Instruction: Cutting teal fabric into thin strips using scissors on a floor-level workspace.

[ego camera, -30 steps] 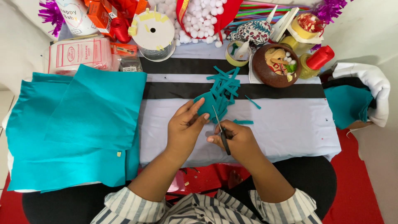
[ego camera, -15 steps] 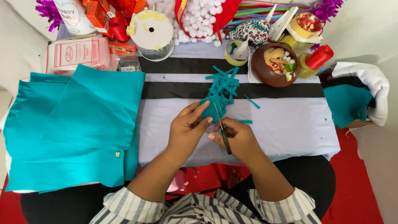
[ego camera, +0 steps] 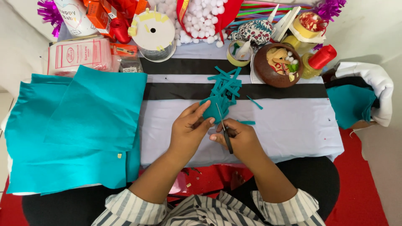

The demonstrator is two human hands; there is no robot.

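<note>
My left hand (ego camera: 190, 127) pinches a small piece of teal felt (ego camera: 213, 105) near the middle of the table. My right hand (ego camera: 240, 140) grips black scissors (ego camera: 225, 130), whose blades point up at the felt piece's lower edge. Just beyond the felt piece lies a loose pile of cut teal strips (ego camera: 226, 83), over the black stripes of the white cloth (ego camera: 293, 125). Two stray strips (ego camera: 254, 102) lie to the right of the pile.
Large teal felt sheets (ego camera: 75, 125) cover the table's left side. At the back stand a ribbon spool (ego camera: 153, 33), white pompoms (ego camera: 201, 21), a brown bowl of bits (ego camera: 279, 65), a red-capped bottle (ego camera: 318, 60) and a pink packet (ego camera: 77, 54). Folded teal and white cloth (ego camera: 360, 96) sits right.
Both hands shifted slightly; the scissors have worked further along the felt piece's edge. The strip pile and the other things stay put.
</note>
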